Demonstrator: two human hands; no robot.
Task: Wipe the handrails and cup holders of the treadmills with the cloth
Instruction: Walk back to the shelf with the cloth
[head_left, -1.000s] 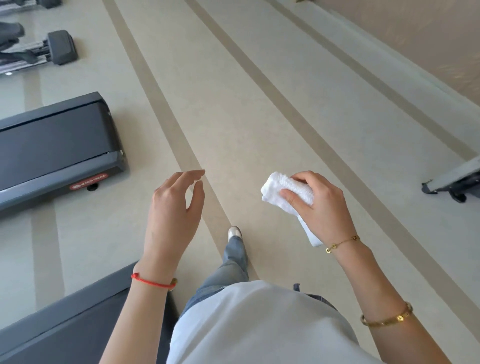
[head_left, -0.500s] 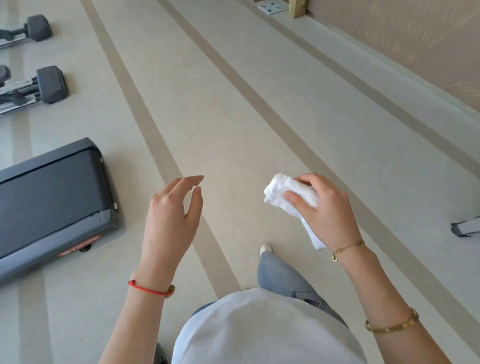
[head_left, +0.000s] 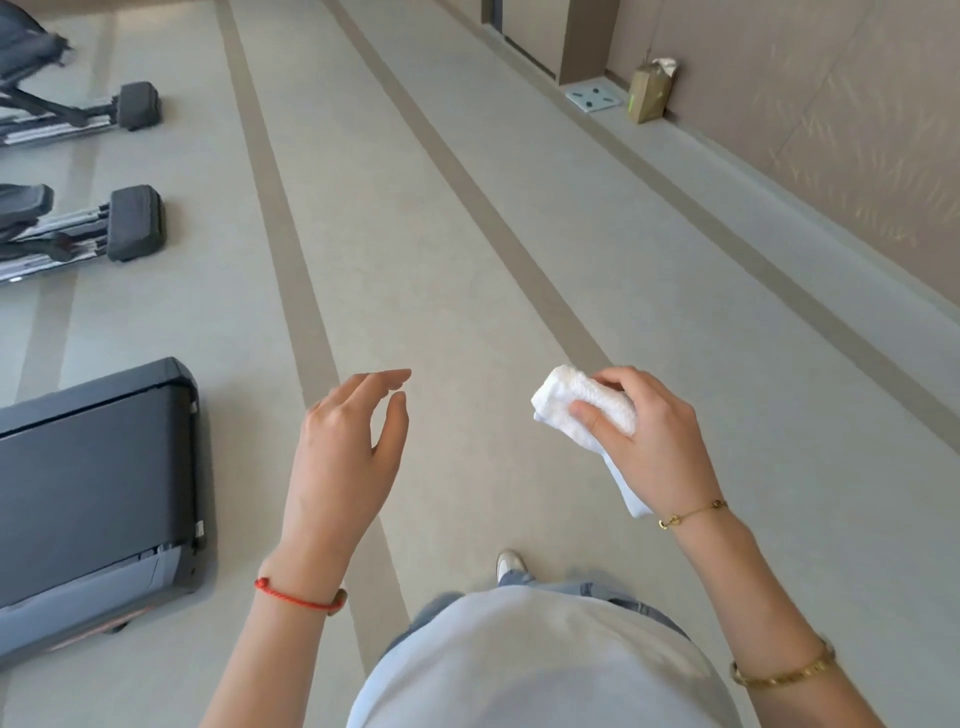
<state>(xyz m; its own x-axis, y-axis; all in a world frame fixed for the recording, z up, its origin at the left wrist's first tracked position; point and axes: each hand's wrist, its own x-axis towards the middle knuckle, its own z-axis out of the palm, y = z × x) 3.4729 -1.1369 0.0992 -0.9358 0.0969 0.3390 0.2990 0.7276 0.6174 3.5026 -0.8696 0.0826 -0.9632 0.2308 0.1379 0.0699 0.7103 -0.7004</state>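
Cloth gripped in R hand

Left grip loosely spread, empty; right grip curled, clutching.

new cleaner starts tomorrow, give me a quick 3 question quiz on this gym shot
1. True or false: the right hand grips a folded white cloth.
2. The left hand is: A) pressing on the treadmill deck, B) raised with fingers relaxed and holding nothing, C) gripping a handrail.
3. Fill in: a brown bag stands on the floor against the ____.

Key: 1 true; 2 B; 3 wall.
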